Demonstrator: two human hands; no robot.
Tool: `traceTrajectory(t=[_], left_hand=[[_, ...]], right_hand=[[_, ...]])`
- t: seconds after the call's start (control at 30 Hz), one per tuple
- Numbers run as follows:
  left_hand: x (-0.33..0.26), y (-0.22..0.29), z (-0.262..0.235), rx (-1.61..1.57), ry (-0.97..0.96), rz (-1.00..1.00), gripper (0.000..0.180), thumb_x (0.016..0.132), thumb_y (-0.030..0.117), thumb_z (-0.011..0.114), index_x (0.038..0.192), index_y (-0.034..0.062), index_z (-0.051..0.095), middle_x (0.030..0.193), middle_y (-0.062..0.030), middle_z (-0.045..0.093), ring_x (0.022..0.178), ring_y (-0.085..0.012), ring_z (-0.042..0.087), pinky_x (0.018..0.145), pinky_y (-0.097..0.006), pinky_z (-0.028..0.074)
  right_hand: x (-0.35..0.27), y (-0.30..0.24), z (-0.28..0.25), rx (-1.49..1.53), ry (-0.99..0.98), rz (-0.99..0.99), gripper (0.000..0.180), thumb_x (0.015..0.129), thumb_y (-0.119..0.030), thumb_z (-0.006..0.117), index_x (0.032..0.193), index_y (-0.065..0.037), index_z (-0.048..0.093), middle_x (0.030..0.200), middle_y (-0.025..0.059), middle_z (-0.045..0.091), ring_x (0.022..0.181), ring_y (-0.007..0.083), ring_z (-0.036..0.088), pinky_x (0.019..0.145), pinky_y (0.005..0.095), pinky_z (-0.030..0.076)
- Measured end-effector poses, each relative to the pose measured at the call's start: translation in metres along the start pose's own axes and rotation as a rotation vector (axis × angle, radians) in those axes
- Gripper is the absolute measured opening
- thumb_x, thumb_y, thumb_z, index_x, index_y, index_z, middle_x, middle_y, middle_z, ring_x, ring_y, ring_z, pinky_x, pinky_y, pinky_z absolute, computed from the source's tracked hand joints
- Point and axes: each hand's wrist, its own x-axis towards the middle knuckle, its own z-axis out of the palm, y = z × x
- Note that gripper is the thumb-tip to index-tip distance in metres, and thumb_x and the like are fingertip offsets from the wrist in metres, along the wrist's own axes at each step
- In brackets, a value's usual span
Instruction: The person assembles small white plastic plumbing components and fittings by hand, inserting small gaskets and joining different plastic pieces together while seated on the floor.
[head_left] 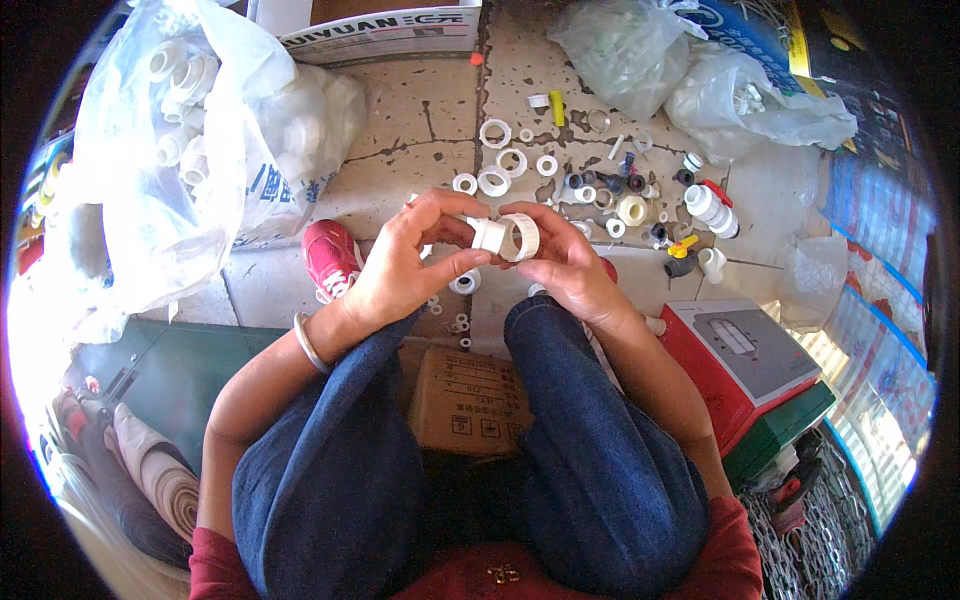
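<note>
Above my knees, my left hand pinches a small white plastic pipe fitting between thumb and fingers. Close to its right end, my right hand grips a white ribbed ring nut, its round opening facing the fitting. The two pieces are side by side; whether they touch I cannot tell. On the tiled floor beyond my hands lie loose white rings. A pale hexagonal nut and several dark fittings are scattered to the right of them.
A clear bag of white fittings stands at the left. More plastic bags lie at the far right. A valve with a yellow handle rests near a red and grey box. Between my legs sits a brown carton. Chains lie lower right.
</note>
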Motion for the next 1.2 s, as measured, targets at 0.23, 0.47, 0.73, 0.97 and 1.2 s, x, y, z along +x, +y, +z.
traceTrajectory(t=[0.23,0.47,0.73,0.97,1.2], left_hand=[[0.002,-0.004,-0.002,-0.289,-0.085,0.014,0.042,0.081,0.02,0.068,0.115,0.0014,0.05,0.115,-0.0089,0.053,0.105,-0.0179,0.053,0.089,-0.032,0.044],[-0.004,-0.017,-0.002,-0.633,-0.21,-0.226,0.039,0.085,0.019,0.063,0.117,0.0028,0.048,0.113,-0.0083,0.055,0.106,-0.0186,0.054,0.09,-0.034,0.046],[-0.004,-0.015,0.002,-0.851,-0.21,-0.251,0.03,0.088,0.014,0.059,0.114,0.0087,0.045,0.111,-0.0083,0.056,0.106,-0.022,0.055,0.084,-0.031,0.048],[-0.004,-0.005,-0.001,-0.897,-0.16,-0.331,0.027,0.091,0.018,0.053,0.115,0.0107,0.043,0.11,-0.0089,0.056,0.1,-0.0239,0.059,0.078,-0.031,0.051],[-0.006,-0.009,-0.001,-0.866,-0.172,-0.338,0.038,0.091,0.024,0.054,0.123,0.0087,0.04,0.107,-0.0082,0.056,0.094,-0.0202,0.059,0.08,-0.031,0.05]], right_hand=[[-0.003,-0.008,0.008,-0.532,0.118,-0.157,0.057,0.072,-0.007,0.07,0.123,-0.005,0.045,0.11,0.0074,0.053,0.095,0.0163,0.056,0.083,0.0288,0.046],[-0.007,-0.02,0.033,-1.1,0.247,-0.511,0.069,0.064,-0.014,0.078,0.126,-0.011,0.047,0.105,0.0094,0.051,0.091,0.021,0.055,0.074,0.0318,0.047],[-0.002,-0.02,0.027,-0.306,0.314,-0.505,0.032,0.074,0.001,0.063,0.098,-0.002,0.042,0.102,0.012,0.052,0.09,0.0138,0.055,0.08,0.0287,0.046],[-0.006,-0.023,0.018,-0.746,0.335,-0.571,0.029,0.069,0.001,0.066,0.089,-0.003,0.045,0.088,0.0084,0.054,0.072,0.0105,0.055,0.066,0.0238,0.046],[-0.009,-0.029,0.022,-0.852,0.272,-0.365,0.029,0.07,-0.002,0.068,0.092,-0.003,0.05,0.079,0.005,0.055,0.069,0.0119,0.058,0.064,0.0244,0.047]])
